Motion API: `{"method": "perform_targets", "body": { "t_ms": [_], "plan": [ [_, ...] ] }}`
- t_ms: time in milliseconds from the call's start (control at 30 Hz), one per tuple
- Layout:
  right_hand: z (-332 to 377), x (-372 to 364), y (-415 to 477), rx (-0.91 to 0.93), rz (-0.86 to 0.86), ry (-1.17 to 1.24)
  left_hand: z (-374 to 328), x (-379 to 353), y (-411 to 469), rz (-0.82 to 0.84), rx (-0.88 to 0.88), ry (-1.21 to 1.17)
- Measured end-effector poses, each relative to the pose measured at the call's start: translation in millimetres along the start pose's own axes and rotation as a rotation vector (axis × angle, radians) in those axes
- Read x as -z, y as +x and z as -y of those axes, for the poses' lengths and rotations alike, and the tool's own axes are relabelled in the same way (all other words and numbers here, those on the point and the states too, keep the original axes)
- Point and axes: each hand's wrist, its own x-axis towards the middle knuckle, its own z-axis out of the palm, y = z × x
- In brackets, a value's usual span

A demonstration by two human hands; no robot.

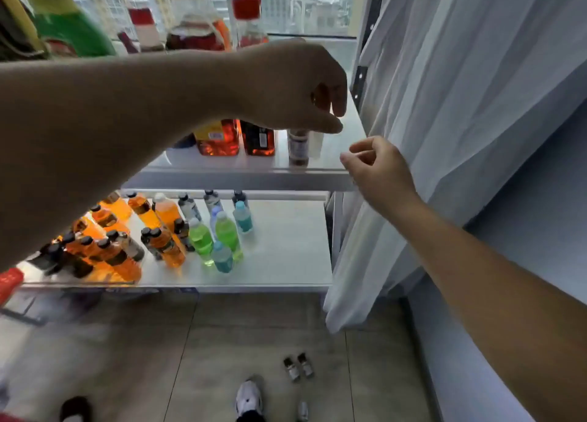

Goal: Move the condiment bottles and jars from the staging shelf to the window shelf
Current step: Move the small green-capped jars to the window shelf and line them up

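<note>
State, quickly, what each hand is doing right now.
Left hand: fingers curled over the small brown bottle; grip cannot be told.
Right hand: open, loosely curled, holding nothing.

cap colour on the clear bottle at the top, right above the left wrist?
Red. The bottle cap shows in the head view, the only view here.

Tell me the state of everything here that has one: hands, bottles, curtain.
left hand: curled over the small dark white-labelled bottle, grip hidden
small dark white-labelled bottle: upright on the white middle shelf
right hand: loosely curled, holding nothing visible
sheer white curtain: hanging, gathered beside the shelf
green plastic bottles: upright, capped, on the lower shelf
two small dark bottles: on the floor, side by side
</note>
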Motion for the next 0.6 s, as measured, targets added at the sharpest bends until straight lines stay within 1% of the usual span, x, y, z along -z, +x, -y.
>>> {"method": "perform_targets", "body": {
  "t_ms": [100, 200, 267, 467, 600],
  "plan": [
    [-19, -8, -47, 0.052, -0.015, 0.041, 3, -40, -29, 0.072, 0.013, -0.067],
    [-46, -25, -89, 0.078, 0.054, 0.039, 11, -98, -65, 0.197, 0.053, -0.149],
    [-67, -42, -113, 0.066, 0.12, 0.019, 19, -136, -80, 0.239, 0.09, -0.201],
    [-137, -104, -177, -0.086, 0.315, -0.083, 43, -263, -129, 0.433, 0.17, -0.339],
    [-208, -155, -221, -0.248, 0.366, -0.149, 58, -365, -168, 0.573, 0.247, -0.417]
  ]
}}
